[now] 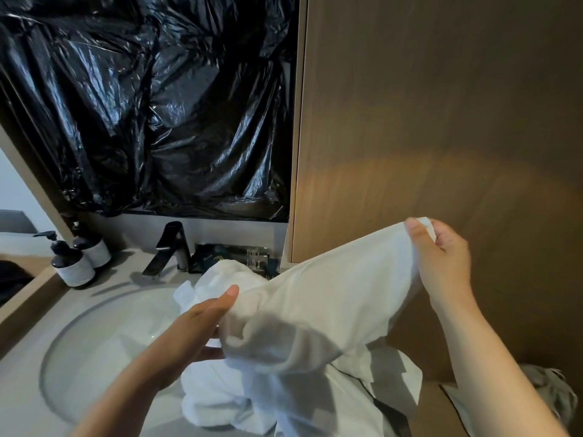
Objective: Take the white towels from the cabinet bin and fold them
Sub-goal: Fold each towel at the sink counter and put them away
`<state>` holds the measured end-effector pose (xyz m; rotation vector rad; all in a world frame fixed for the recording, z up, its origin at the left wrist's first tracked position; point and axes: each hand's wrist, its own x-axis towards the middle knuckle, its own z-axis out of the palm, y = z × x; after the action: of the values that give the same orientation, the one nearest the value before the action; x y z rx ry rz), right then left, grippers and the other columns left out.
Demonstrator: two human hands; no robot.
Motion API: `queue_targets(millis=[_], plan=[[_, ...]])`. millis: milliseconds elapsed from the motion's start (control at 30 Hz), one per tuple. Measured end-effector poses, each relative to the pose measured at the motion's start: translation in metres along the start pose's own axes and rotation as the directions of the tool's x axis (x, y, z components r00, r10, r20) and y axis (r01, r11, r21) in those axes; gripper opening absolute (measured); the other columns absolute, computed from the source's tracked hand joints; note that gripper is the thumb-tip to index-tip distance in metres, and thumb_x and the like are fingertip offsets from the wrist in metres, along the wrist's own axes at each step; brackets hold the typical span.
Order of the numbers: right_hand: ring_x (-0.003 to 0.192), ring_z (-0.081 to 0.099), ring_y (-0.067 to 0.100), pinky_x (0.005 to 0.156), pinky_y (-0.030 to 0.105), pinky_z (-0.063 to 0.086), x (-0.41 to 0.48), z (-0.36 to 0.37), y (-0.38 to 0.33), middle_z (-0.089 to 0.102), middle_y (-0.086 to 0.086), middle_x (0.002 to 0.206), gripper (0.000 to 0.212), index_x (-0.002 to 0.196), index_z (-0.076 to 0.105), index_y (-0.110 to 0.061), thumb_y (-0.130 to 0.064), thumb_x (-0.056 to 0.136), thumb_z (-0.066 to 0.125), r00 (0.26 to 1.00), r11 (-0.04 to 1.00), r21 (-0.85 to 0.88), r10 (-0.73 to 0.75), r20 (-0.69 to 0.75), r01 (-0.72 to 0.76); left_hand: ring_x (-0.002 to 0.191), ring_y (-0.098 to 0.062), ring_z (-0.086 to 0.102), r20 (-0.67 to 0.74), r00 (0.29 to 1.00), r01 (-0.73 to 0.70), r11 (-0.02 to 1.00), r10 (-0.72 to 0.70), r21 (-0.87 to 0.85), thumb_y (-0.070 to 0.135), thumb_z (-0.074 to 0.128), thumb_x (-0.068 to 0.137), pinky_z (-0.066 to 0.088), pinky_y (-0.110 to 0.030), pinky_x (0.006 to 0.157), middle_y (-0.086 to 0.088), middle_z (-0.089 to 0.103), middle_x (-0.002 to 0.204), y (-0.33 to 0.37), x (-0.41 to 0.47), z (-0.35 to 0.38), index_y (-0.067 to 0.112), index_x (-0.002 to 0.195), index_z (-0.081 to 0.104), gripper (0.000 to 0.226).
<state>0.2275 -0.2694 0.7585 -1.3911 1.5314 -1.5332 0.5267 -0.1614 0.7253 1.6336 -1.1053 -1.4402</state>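
Now your white towel (331,294) rumpled, right hand (444,257) fingers pinching its raised corner, left hand (192,329) gripping its bunched middle, towel heap (220,402) at the surface's (28,361) front edge, beside sink (107,326).

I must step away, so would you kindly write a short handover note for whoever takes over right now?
Left hand grips the white towel at its lower end.
Right hand pinches its raised corner beside the wooden cabinet.
A heap of towels lies by the sink.
Done: towels are out; none in view looks folded.
Left: fold the held towel, then the heap.
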Motion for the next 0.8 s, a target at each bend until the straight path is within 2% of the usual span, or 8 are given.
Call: queue_targets(millis=[100, 200, 300, 367, 467, 533, 633, 800], plan=[[0.077, 0.057, 0.009, 0.072, 0.027, 0.048, 0.000, 0.005, -0.002, 0.059, -0.013, 0.082, 0.020, 0.078, 0.058, -0.028, -0.034, 0.098, 0.056, 1.000, 1.000, -0.005, 0.003, -0.011, -0.004, 0.105, -0.025, 0.067, 0.051, 0.999, -0.001, 0.995, 0.006, -0.099, 0.054, 0.063, 0.083, 0.055, -0.043, 0.091, -0.007, 0.071, 0.110, -0.001, 0.006, -0.006, 0.018, 0.107, 0.073, 0.045], [0.085, 0.058, 0.025, 0.085, 0.045, 0.052, 0.001, 0.008, -0.002, 0.062, 0.000, 0.085, 0.020, 0.087, 0.062, -0.018, -0.034, 0.097, 0.057, 1.000, 1.000, -0.018, 0.017, -0.020, -0.018, 0.099, -0.020, 0.065, 0.075, 0.996, -0.034, 0.975, 0.051, -0.221, 0.040, 0.080, 0.056, 0.056, -0.031, 0.076, -0.010, 0.069, 0.115, 0.001, 0.011, -0.011, 0.011, 0.112, 0.071, 0.063], [0.071, 0.052, 0.014, 0.072, 0.036, 0.049, 0.003, 0.007, 0.005, 0.061, 0.008, 0.082, 0.025, 0.084, 0.060, -0.013, -0.034, 0.097, 0.058, 1.000, 1.000, -0.001, 0.002, -0.020, -0.002, 0.091, -0.017, 0.067, 0.091, 0.990, -0.065, 0.929, 0.105, -0.364, 0.039, 0.094, 0.037, 0.057, -0.031, 0.076, -0.009, 0.070, 0.112, 0.003, 0.014, -0.017, 0.010, 0.118, 0.067, 0.091], [0.069, 0.047, 0.013, 0.065, 0.030, 0.039, 0.006, 0.005, 0.010, 0.055, 0.008, 0.077, 0.034, 0.085, 0.061, -0.001, -0.033, 0.096, 0.058, 1.000, 1.000, 0.015, 0.002, -0.026, -0.002, 0.093, -0.018, 0.069, 0.093, 0.984, -0.104, 0.922, 0.149, -0.374, 0.035, 0.096, 0.035, 0.057, -0.030, 0.076, -0.010, 0.070, 0.114, 0.008, 0.014, -0.017, 0.009, 0.120, 0.064, 0.095], [0.069, 0.048, 0.013, 0.066, 0.030, 0.038, 0.012, 0.000, 0.016, 0.057, 0.003, 0.075, 0.032, 0.088, 0.064, -0.001, -0.031, 0.096, 0.059, 0.998, 0.999, 0.043, 0.015, -0.063, -0.013, 0.063, -0.012, 0.069, -0.072, 0.986, -0.164, 0.887, 0.147, -0.432, 0.000, 0.085, 0.059, 0.053, -0.018, 0.050, -0.013, 0.070, 0.106, 0.019, 0.019, -0.012, 0.003, 0.114, 0.062, 0.060], [0.071, 0.051, 0.012, 0.068, 0.030, 0.041, 0.015, -0.005, 0.019, 0.060, 0.001, 0.077, 0.029, 0.087, 0.065, -0.005, -0.032, 0.096, 0.059, 0.996, 0.999, 0.041, 0.022, -0.085, -0.019, 0.061, -0.010, 0.069, -0.206, 0.972, -0.195, 0.876, 0.112, -0.441, -0.013, 0.062, 0.081, 0.054, -0.018, 0.050, -0.012, 0.070, 0.100, 0.027, 0.024, -0.012, 0.004, 0.111, 0.062, 0.034], [0.073, 0.055, 0.013, 0.069, 0.030, 0.043, 0.019, -0.012, 0.026, 0.063, 0.001, 0.078, 0.027, 0.085, 0.066, -0.007, -0.032, 0.095, 0.060, 0.995, 0.997, 0.069, 0.048, -0.084, -0.042, 0.065, -0.010, 0.071, -0.268, 0.954, -0.244, 0.871, 0.137, -0.425, -0.011, 0.052, 0.089, 0.057, -0.019, 0.056, -0.007, 0.074, 0.084, 0.035, 0.034, -0.020, 0.004, 0.108, 0.063, 0.027], [0.077, 0.057, 0.018, 0.073, 0.034, 0.044, 0.021, -0.014, 0.037, 0.065, 0.009, 0.081, 0.029, 0.085, 0.065, -0.007, -0.035, 0.093, 0.061, 0.991, 0.992, 0.098, 0.093, -0.101, -0.083, 0.058, -0.010, 0.068, -0.318, 0.941, -0.235, 0.896, 0.113, -0.377, -0.005, 0.062, 0.085, 0.055, -0.018, 0.053, -0.008, 0.072, 0.078, 0.052, 0.044, -0.022, 0.002, 0.106, 0.067, 0.022]])
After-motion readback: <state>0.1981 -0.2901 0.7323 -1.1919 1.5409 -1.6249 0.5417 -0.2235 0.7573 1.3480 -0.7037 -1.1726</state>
